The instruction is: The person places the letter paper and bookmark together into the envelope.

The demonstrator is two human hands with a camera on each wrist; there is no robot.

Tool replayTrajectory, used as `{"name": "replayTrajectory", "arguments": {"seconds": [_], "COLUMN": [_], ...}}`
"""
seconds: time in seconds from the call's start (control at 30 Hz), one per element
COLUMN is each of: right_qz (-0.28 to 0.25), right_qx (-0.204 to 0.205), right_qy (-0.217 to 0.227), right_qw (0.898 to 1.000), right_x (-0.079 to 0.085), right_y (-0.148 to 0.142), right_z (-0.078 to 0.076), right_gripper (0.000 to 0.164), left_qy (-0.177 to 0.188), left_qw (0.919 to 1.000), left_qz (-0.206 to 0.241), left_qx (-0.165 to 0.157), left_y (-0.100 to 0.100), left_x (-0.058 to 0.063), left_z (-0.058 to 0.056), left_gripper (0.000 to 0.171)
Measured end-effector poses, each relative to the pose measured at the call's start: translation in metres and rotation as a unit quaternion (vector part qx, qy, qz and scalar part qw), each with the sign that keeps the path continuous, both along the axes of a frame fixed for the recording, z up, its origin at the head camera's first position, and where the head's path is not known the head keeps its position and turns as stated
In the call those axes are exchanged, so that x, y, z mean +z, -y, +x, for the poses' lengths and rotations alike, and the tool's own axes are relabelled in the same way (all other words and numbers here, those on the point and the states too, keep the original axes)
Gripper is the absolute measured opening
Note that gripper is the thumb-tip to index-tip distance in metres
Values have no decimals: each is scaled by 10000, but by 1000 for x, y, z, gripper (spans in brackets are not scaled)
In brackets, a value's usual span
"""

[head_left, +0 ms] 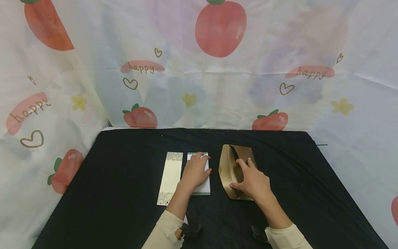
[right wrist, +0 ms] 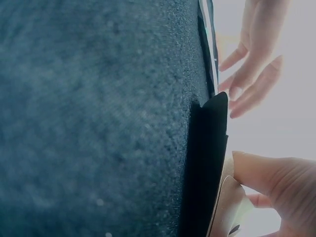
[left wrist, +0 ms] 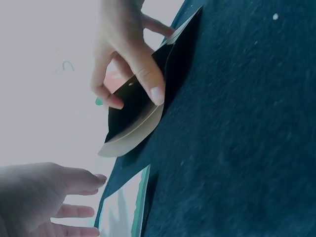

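A gold envelope [head_left: 225, 169] lies on the black cloth with its flap toward the left and its mouth gaping. My right hand [head_left: 253, 181] grips it, thumb at the flap's crease and bent fingers spread over the opening. The left wrist view shows the dark inside of the envelope [left wrist: 133, 138] beneath that hand's thumb and fingers. To the left, my left hand [head_left: 195, 169] hovers over a white card with green edges [head_left: 203, 188], fingers extended and thumb apart. The hand covers much of this card.
A long cream card [head_left: 171, 174] with patterned ends lies left of the white card. Part of a pinkish item [head_left: 185, 219] shows beside my left wrist. Behind the black-covered table [head_left: 109, 180] hangs a white curtain [head_left: 174, 97] with fruit prints.
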State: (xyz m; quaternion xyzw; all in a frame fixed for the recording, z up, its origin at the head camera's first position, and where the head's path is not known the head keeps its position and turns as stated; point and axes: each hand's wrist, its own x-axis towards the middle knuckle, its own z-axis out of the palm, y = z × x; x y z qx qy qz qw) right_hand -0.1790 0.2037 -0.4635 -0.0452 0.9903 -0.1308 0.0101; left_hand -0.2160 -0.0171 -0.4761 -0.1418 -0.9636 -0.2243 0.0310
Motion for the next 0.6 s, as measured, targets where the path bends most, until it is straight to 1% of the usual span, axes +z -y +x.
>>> {"name": "replayTrajectory", "arguments": {"seconds": [0.13, 0.23, 0.5, 0.6], "right_qz": [-10, -7, 42, 40], "right_qx": [5, 12, 27, 23], "right_qy": [7, 21, 35, 44], "right_qw": [10000, 10000, 10000, 10000], "right_x": [1, 2, 3, 2], "right_y": [0, 0, 1, 1], "right_z": [0, 0, 0, 1], "right_gripper": [90, 90, 90, 89], "left_qy": [81, 202, 453, 567], "left_qw": [9997, 9988, 9942, 9916], "left_qz": [157, 281, 517, 659], "left_qx": [162, 337, 830, 955], "left_y": [7, 12, 17, 18], "left_x": [0, -1, -2, 0], "left_z": [-2, -3, -3, -1], "left_gripper": [47, 54, 75, 88]}}
